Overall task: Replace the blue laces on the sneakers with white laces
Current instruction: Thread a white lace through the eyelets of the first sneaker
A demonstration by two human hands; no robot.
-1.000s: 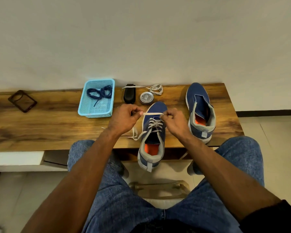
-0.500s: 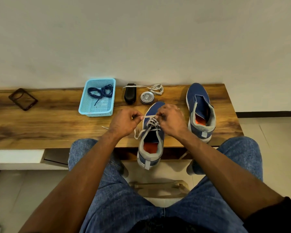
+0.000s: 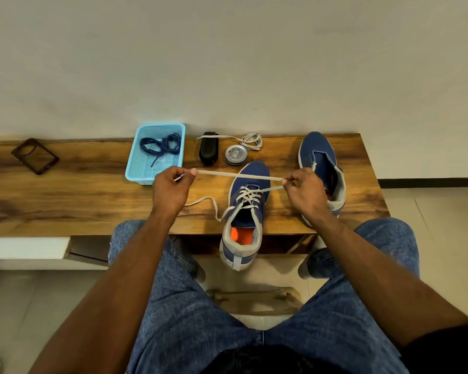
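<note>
- Two blue sneakers on wooden bench (image 3: 65, 206), plain pale wall behind, tiled floor below.
- Near sneaker (image 3: 245, 211) at bench's front edge, heel overhanging; partly threaded with white lace (image 3: 250, 197).
- Second sneaker (image 3: 320, 171) toward bench's right end, unlaced.
- Left hand (image 3: 170, 190) pinching lace tip between thumb and finger, fingers curled.
- Right hand (image 3: 305, 193) pinching same lace strand further along, fingers curled; strand taut between hands above near sneaker's toe.
- Other lace end loose on bench, left of near sneaker.
- Blue laces (image 3: 161, 144) in light-blue basket (image 3: 135, 168) at bench's back edge.
- Black brush (image 3: 208, 151), round tin (image 3: 236, 155), spare white lace (image 3: 251, 141) along bench's back.
- Dark phone case (image 3: 35, 156) toward bench's left end.
- Versus half a second ago: hands spread wide apart from close together over eyelets; strand pulled out longer.
</note>
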